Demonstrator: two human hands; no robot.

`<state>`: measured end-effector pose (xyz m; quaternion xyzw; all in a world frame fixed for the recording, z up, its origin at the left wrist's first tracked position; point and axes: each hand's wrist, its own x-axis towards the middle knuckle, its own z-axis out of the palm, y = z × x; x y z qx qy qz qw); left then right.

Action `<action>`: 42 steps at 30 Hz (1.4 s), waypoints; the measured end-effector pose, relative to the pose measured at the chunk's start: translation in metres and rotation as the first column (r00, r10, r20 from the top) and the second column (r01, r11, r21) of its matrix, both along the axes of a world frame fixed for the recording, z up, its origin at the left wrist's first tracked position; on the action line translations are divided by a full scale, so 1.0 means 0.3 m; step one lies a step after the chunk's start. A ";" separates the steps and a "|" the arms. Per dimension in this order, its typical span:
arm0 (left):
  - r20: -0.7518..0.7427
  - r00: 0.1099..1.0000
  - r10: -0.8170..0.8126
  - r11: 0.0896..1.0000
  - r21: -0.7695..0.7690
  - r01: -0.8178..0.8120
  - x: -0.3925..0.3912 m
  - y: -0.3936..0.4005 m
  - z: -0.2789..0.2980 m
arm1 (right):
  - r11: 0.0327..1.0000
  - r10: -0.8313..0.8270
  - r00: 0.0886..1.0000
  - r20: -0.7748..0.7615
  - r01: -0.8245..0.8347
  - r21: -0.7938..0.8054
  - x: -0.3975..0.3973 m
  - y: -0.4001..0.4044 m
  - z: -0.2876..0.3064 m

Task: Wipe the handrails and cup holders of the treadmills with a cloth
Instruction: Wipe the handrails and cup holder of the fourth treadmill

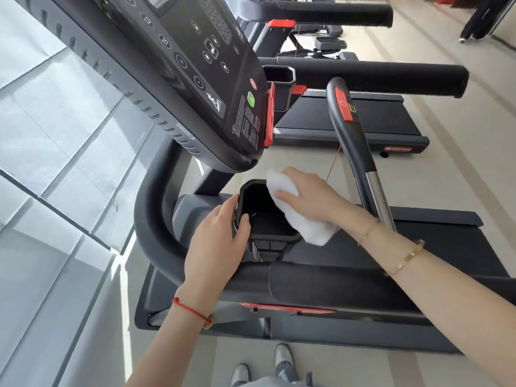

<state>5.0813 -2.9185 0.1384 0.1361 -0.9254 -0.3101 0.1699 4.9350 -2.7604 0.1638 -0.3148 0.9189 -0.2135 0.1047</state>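
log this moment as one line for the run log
step: wiping cup holder | right hand: presses white cloth on right rim | left hand: steadies left rim | handrail: untouched

Person, seen from above: bare forearms, no sleeves. Left wrist: red cord bracelet. Right wrist: thin gold chain and gold link bracelet. Grey-white sneakers; pale grey trousers.

One head-worn wide-angle view looks forward and steeply down from close above the nearest treadmill's cup holder; its console looms tilted at upper left; the wearer's shoes show at the bottom edge; more treadmills recede toward upper right.
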 end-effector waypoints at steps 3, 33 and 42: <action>0.001 1.000 0.017 1.000 0.009 -0.017 -0.007 0.001 0.002 | 0.962 0.249 0.962 -0.117 -0.231 0.146 -0.026 -0.068 0.040; -0.072 0.997 -0.041 0.999 0.014 0.042 0.116 -0.052 0.019 | 0.956 0.264 0.964 -0.039 -0.256 0.141 0.265 -0.057 0.026; -0.094 0.980 -0.178 0.984 -0.025 0.176 0.118 -0.057 0.033 | 0.997 0.064 0.994 -0.085 -0.060 0.053 0.352 0.154 0.070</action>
